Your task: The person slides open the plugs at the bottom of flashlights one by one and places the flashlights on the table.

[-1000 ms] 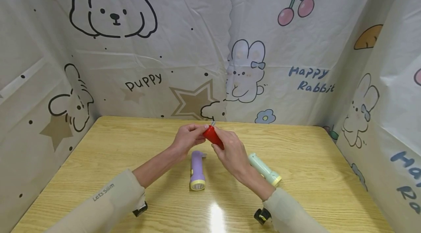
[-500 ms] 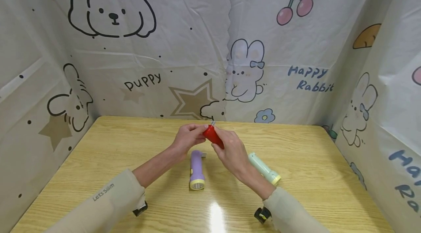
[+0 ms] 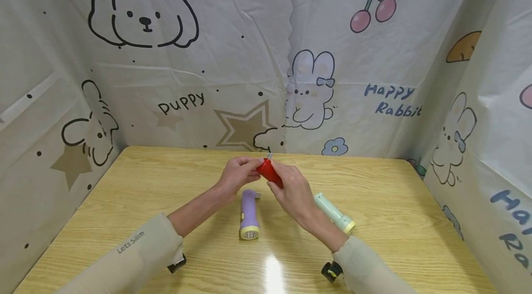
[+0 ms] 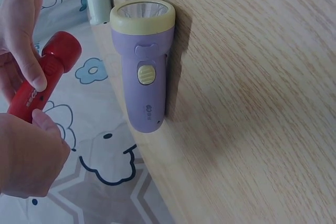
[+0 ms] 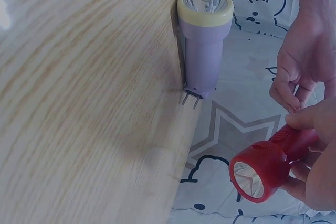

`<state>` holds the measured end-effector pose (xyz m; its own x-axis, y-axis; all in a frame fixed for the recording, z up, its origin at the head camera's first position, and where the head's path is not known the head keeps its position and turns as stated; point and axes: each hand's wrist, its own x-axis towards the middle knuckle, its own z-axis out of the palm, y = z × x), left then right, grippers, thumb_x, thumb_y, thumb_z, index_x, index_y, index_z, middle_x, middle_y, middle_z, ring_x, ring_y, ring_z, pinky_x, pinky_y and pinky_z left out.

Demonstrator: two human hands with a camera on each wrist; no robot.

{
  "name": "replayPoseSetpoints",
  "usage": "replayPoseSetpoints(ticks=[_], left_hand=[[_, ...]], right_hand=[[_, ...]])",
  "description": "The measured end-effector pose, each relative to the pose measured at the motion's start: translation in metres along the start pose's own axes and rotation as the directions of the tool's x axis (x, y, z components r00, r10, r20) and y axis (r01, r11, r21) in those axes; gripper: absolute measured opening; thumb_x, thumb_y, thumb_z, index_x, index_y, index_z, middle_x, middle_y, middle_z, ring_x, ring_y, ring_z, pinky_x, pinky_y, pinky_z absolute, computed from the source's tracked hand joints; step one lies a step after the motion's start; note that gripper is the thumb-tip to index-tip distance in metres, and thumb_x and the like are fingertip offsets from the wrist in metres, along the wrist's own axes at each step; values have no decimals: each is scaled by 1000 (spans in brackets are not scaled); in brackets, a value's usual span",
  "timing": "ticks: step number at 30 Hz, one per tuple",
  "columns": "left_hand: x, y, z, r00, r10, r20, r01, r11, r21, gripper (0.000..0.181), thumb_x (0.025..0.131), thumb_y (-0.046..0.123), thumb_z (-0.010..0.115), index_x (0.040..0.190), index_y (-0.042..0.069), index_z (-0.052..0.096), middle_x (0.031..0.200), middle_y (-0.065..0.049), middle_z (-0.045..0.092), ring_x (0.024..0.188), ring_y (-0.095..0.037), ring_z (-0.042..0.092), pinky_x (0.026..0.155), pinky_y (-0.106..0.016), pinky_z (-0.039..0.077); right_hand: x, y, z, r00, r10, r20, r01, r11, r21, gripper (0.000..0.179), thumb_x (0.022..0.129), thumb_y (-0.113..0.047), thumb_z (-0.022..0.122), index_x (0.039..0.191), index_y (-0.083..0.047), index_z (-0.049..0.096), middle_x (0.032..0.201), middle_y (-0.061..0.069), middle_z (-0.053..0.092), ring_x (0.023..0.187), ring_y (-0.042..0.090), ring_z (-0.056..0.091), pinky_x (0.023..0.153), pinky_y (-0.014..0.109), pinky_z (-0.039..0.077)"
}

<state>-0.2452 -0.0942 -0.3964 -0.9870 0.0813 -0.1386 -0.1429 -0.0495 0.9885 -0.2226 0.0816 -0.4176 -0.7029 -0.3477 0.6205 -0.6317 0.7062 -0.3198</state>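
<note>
A red flashlight (image 3: 269,172) is held up over the far part of the table, lens end toward the person. Two metal plug prongs (image 3: 269,156) stick out of its tail, pointing away. Its body is gripped by my right hand (image 3: 294,192), thumb along the side near the switch. My left hand (image 3: 238,175) pinches the tail end, fingertips right by the prongs. In the right wrist view the clear lens (image 5: 249,180) faces the camera. Below the hands lies a purple flashlight (image 3: 249,213) with a yellow rim, its own prongs (image 5: 191,99) folded out.
A mint-green flashlight (image 3: 334,213) with a yellow rim lies on the wooden table (image 3: 174,169), partly behind the right forearm. Printed cloth (image 3: 232,68) hangs around the back and sides of the table.
</note>
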Motion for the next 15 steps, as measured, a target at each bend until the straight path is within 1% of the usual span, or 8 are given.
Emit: replayPoseSetpoints(ticks=[7, 15], left_hand=[[-2, 2, 1, 1000, 9, 14, -9, 1000, -11, 29, 97, 16, 64, 113, -9, 64, 116, -20, 66, 94, -23, 67, 89, -34, 56], [-3, 3, 1, 999, 7, 32, -7, 1000, -7, 31, 96, 16, 65, 115, -8, 64, 118, -19, 66, 97, -25, 67, 90, -33, 56]], right_hand=[[1, 1, -1, 1000, -3, -8, 3, 1000, -16, 56, 78, -5, 86, 130, -3, 64, 118, 12, 70, 99, 27, 65, 82, 40, 59], [1, 0, -2, 1000, 16, 9, -16, 1000, -23, 54, 79, -7, 86, 128, -3, 65, 116, 12, 70, 99, 27, 65, 82, 41, 59]])
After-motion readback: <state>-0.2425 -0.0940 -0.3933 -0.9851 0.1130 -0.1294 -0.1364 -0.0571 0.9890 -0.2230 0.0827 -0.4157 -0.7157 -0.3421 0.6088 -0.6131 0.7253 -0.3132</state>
